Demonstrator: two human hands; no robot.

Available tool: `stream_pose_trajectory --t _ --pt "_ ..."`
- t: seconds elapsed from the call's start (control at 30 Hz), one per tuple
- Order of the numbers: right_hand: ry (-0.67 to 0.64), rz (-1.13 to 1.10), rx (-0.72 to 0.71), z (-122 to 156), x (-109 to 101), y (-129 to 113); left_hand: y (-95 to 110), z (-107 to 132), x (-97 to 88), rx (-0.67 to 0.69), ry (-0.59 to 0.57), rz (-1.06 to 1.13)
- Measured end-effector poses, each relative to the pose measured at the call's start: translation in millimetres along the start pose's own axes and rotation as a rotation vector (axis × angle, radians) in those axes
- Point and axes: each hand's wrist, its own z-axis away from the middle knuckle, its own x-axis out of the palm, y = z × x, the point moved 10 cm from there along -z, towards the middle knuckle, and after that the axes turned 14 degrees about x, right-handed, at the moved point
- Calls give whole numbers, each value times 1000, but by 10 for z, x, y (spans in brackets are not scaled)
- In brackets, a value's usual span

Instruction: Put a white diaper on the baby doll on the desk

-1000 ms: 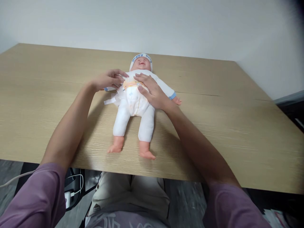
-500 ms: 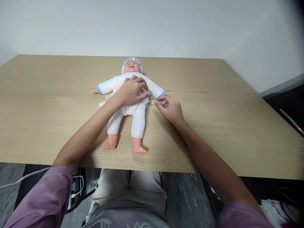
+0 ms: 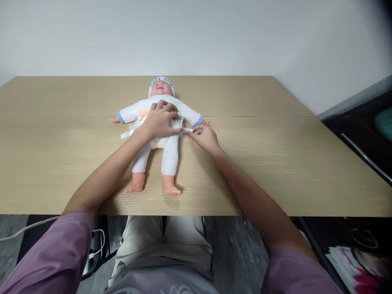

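Observation:
A baby doll (image 3: 170, 157) in a white suit with blue cuffs and a lettered white cap lies on its back on the table. A white diaper (image 3: 159, 142) is around its hips. My left hand (image 3: 162, 118) rests on the doll's belly over the diaper front, fingers apart, thumb near the base of a side tab. Between the thumb and fingers of my right hand (image 3: 205, 136) is the end of that white diaper tab (image 3: 187, 130), drawn out beside the doll's cuffed hand. The other tab (image 3: 127, 134) sticks out loose on the opposite side.
The wooden table (image 3: 260, 171) has a seam running across it. A black object with a screen-like panel (image 3: 361, 134) stands at the right edge. Below are a white cable (image 3: 27, 228) at left and papers (image 3: 346, 265) at lower right.
The view has shifted slightly, so the doll appears farther left. My left thumb has come down to the base of the tab, and my right hand keeps its pinch on the tab end.

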Motion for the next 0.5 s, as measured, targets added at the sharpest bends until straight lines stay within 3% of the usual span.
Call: stream_pose_trajectory --t 0.07,0.17,0.3,0.5 --pt "13 -14 35 9 -12 12 1 3 -7 -5 -4 -8" --pt "-70 -120 47 40 21 -16 2 7 -11 -12 -14 -15" --pt "-175 -330 -6 90 39 -133 -2 7 -13 -15 -9 -11" --pt "-195 -493 -92 113 74 -349 -8 0 8 -6 -20 -17"
